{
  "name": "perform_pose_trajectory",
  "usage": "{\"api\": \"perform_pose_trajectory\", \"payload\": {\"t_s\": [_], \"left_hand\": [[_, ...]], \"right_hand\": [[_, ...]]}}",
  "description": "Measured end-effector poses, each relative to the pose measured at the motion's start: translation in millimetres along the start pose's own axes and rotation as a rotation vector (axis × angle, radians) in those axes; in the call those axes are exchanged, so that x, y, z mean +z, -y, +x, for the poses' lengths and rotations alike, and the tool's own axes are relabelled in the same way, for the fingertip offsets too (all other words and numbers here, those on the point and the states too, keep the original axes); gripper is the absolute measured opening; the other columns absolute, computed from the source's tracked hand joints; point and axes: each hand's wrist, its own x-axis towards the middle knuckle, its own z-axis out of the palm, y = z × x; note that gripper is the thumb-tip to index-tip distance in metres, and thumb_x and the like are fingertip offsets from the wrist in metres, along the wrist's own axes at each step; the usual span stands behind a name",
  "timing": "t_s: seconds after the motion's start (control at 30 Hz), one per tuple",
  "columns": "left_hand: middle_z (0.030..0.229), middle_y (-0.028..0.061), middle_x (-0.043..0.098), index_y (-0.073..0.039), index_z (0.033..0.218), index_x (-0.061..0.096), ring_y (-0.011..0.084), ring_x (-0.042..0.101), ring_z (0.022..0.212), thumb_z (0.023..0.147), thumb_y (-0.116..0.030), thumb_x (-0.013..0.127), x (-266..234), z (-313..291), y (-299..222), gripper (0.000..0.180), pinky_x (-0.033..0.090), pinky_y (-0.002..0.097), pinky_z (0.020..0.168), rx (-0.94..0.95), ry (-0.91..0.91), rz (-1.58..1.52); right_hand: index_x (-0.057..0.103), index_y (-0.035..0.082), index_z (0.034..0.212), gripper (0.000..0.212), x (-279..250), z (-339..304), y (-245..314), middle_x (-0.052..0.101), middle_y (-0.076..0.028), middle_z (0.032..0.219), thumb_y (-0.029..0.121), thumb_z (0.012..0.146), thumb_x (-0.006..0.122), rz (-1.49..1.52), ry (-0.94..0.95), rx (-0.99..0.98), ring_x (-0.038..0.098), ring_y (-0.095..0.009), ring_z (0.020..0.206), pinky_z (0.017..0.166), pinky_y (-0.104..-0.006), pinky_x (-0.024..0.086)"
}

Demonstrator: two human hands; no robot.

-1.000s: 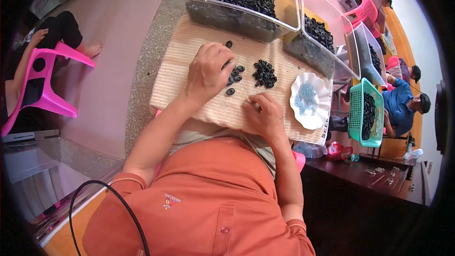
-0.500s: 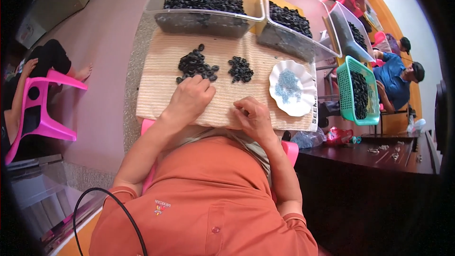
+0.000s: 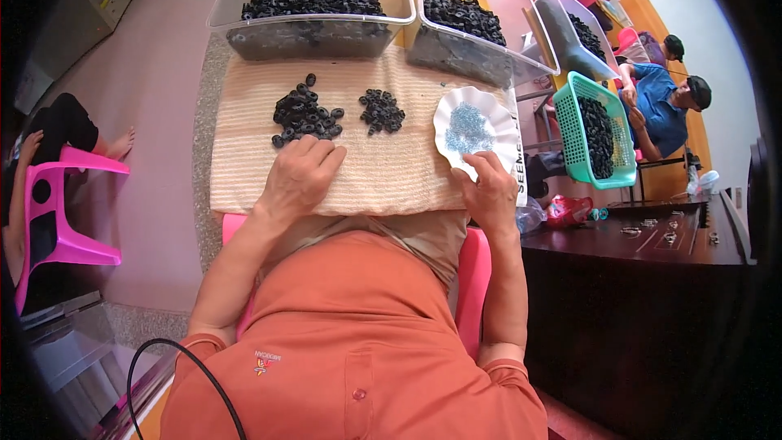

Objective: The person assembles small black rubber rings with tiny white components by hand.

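Black pieces (image 3: 305, 116) — heaped, right hand (image 3: 491, 193) at dish (image 3: 502, 124)

The table (image 3: 240, 98) is covered by a beige-and-white striped fabric cloth (image 3: 399, 175). On it, just beyond the left fingers (image 3: 332, 161), spreads a loose pile of black oval ring-shaped pieces (image 3: 301, 114). Farther out, between the left and right fingers (image 3: 476, 165), sits a compact cluster of smaller black pieces (image 3: 381, 112). A white scalloped dish (image 3: 502, 126) lies right at the right fingers, its near rim beside them.
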Motion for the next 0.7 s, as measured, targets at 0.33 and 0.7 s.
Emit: {"api": "perform_pose_trajectory", "payload": {"t_s": [0.33,0.7], "left_hand": [[0.093,0.0091,0.067,-0.001,0.102,0.069,0.0274,0.065,0.081,0.078,0.0,0.072,10.7,-2.1,-5.5,0.024,0.055,0.0379,0.071,0.036,-0.143,-0.134],[0.091,0.0099,0.068,-0.001,0.102,0.069,0.0275,0.066,0.08,0.076,0.005,0.074,9.9,-1.2,-13.9,0.027,0.055,0.0372,0.068,0.062,-0.17,-0.188]], "right_hand": [[0.07,0.006,0.111,0.041,-10.9,0.6,-7.4,0.066,-0.009,0.11,0.027,0.079,0.084,-0.247,0.144,-0.018,0.067,-0.032,0.097,0.079,-0.0452,0.054],[0.071,0.006,0.109,0.025,-8.1,0.4,-27.6,0.068,-0.011,0.109,0.019,0.088,0.075,-0.121,0.032,-0.062,0.07,-0.034,0.092,0.078,-0.0446,0.056]]}}
